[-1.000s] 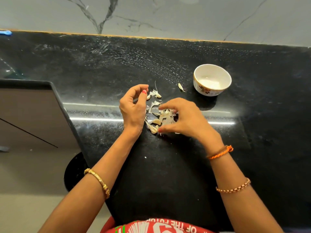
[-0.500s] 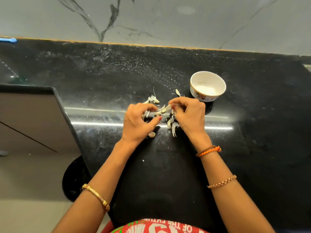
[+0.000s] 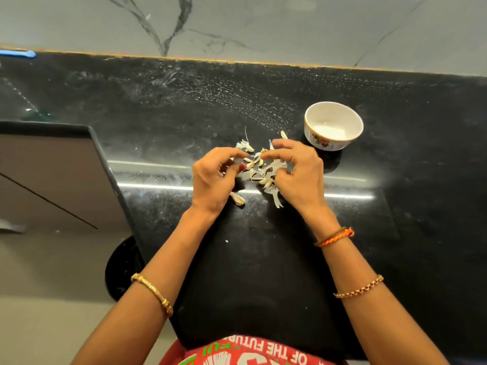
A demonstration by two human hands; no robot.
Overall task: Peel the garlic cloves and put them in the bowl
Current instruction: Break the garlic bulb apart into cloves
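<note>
A loose pile of garlic cloves and papery skins (image 3: 259, 168) lies on the black counter (image 3: 263, 259) between my hands. My left hand (image 3: 213, 177) hovers at the pile's left edge, its fingers curled and its thumb and forefinger close to a small clove (image 3: 249, 160); whether it pinches that clove is unclear. My right hand (image 3: 299, 175) arches over the pile's right side and pinches a garlic piece (image 3: 263, 154) at its fingertips. One unpeeled clove (image 3: 237, 199) lies beside my left wrist. The white floral bowl (image 3: 333, 142) stands upright to the right and looks empty.
A stray clove (image 3: 283, 134) lies near the bowl and a scrap of skin (image 3: 245, 146) lies behind the pile. The counter's left edge (image 3: 113, 175) drops to the floor. A marble wall (image 3: 237, 27) backs the counter. A blue object (image 3: 18, 54) sits far left.
Both hands closed in on the garlic pile from either side. My right hand shifted from resting over the pile to picking at its far side; my left hand dropped closer to it.
</note>
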